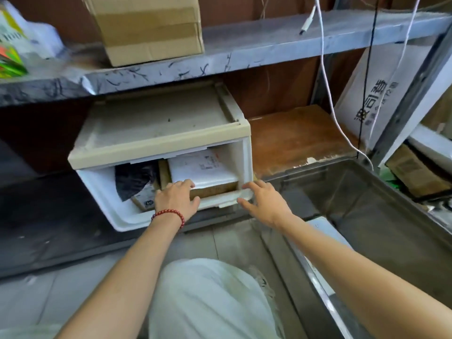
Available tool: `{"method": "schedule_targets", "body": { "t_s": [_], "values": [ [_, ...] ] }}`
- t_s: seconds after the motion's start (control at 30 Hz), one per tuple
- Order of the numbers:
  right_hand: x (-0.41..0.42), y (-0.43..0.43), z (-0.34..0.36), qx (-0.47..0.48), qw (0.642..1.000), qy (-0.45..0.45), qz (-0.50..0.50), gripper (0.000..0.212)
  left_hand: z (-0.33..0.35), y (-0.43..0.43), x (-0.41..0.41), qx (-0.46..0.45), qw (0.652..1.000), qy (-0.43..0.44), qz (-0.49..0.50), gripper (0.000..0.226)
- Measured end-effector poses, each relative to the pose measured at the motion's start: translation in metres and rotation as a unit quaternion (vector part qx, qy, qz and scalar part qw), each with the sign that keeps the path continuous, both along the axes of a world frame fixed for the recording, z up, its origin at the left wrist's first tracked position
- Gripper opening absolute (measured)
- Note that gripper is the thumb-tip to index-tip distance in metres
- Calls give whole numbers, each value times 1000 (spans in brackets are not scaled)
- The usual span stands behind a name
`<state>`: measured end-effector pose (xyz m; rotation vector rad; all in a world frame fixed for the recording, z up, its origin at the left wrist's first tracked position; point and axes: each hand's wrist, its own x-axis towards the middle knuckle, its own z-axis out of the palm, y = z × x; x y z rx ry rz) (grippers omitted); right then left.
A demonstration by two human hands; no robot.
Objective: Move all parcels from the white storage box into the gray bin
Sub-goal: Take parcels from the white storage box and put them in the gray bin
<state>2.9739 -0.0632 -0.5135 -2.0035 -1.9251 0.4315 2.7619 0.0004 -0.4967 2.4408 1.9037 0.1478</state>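
Observation:
The white storage box (102, 189) sits on the lower shelf with its drawer pulled out. Inside lie a white parcel with a label (203, 168) on top of a brown cardboard parcel (215, 190), a black plastic-wrapped parcel (133, 178) at the left, and a small brown box (143, 200) in front. My left hand (177, 200) reaches over the drawer's front wall, fingers touching the front edge of the white parcel. My right hand (263, 200) lies with straight fingers on the drawer's right front corner. The gray bin (315, 177) stands to the right, its inside bare.
A cardboard box (146, 28) and plastic bags (22, 40) stand on the upper shelf. White and black cables (327, 77) hang down beside the bin. A white bag with printed characters (376, 94) leans at the right. My knee in white cloth (208, 297) is below.

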Motion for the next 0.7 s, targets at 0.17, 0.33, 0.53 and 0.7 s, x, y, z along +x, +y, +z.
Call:
{"method": "schedule_targets", "body": {
  "t_s": [0.17,0.33,0.53,0.7],
  "values": [
    [-31,33,-6,0,1000,15,22,48,-4,14,-30,6,1000,7,19,46],
    [-43,76,-18,-42,999,10,16,63,-15,42,-41,-7,999,34,27,56],
    [-44,125,-34,-109,994,-24,-23,74,-38,80,-35,-30,997,65,28,70],
    [-45,156,-47,-131,988,40,-76,78,-58,95,-36,-15,997,61,48,77]
  ]
}}
